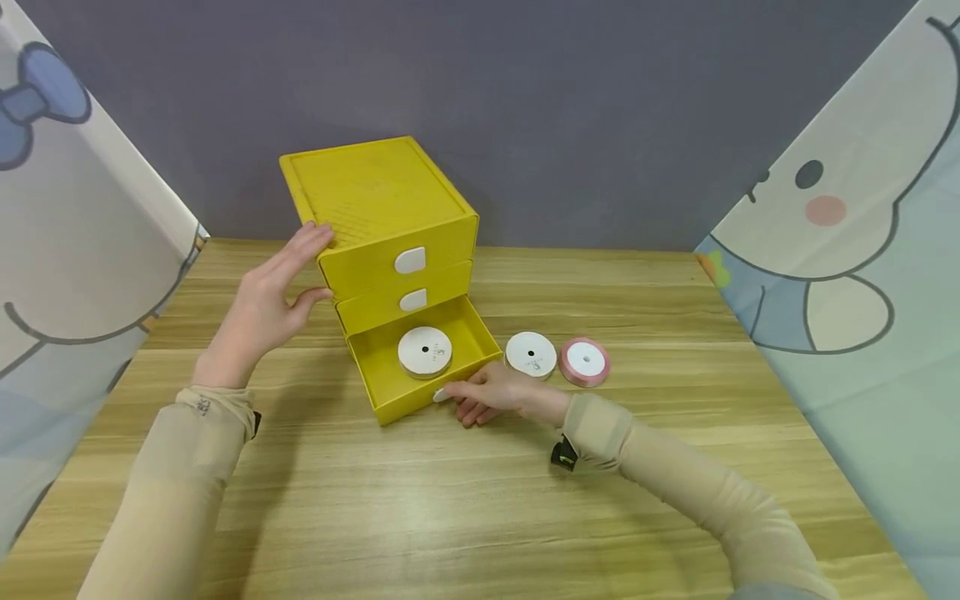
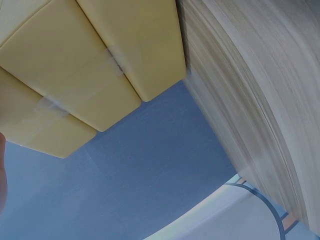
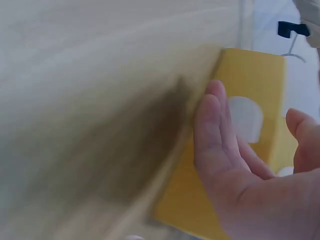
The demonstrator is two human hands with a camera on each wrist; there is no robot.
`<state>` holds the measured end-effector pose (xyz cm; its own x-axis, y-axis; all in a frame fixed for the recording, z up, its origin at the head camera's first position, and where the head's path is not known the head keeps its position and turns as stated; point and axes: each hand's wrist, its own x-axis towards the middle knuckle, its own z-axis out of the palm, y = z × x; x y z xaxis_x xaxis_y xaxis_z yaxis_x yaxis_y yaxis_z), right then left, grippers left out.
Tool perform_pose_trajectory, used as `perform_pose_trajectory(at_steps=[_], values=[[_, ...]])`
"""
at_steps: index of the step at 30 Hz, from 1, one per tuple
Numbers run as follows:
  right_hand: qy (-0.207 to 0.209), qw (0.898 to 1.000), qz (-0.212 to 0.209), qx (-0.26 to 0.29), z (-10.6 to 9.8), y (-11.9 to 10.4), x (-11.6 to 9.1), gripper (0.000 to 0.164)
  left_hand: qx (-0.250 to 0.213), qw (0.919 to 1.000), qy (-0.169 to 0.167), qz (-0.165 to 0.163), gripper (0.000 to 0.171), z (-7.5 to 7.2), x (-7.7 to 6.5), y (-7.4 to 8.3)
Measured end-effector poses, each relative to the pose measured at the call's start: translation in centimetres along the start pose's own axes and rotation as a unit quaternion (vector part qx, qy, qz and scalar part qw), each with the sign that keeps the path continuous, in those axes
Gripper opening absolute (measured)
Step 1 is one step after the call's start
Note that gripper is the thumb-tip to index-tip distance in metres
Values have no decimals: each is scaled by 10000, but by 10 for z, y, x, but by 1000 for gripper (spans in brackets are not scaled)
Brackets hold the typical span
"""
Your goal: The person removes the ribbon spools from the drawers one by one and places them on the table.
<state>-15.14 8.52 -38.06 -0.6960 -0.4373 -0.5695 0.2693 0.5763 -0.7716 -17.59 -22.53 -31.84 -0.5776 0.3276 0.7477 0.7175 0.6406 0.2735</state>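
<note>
A yellow three-drawer box (image 1: 375, 192) stands on the table, its bottom drawer (image 1: 367, 371) pulled out and the upper two closed. In that drawer lies a white ribbon spool (image 1: 425, 350). My left hand (image 1: 262, 304) rests against the box's left side, fingers at the top edge and thumb lower down near the front corner. At the front of the bottom drawer, my right hand (image 1: 495, 393) is beside the white tab (image 1: 441, 395). In the right wrist view, its fingers (image 3: 210, 130) look fairly straight and the thumb stands apart.
Right of the drawer are another white ribbon spool (image 1: 530, 354) and a pink ribbon spool (image 1: 586, 362), side by side on the wooden table (image 1: 420, 517). A dark grey surface (image 1: 600, 125) rises behind the box. Cartoon-printed cloths (image 1: 847, 233) flank the table.
</note>
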Motion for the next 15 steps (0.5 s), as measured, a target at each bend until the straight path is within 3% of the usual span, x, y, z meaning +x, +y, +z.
perform_pose_trajectory(at_steps=[7,15], values=[[-250,9969,-375,-647,-14,-34,-17,41,35,10000,-15,5,75,0,2,0],[-192,9927,-433,-1107,-26,-75,-16,47,26,10000,-57,-38,75,2,2,0]])
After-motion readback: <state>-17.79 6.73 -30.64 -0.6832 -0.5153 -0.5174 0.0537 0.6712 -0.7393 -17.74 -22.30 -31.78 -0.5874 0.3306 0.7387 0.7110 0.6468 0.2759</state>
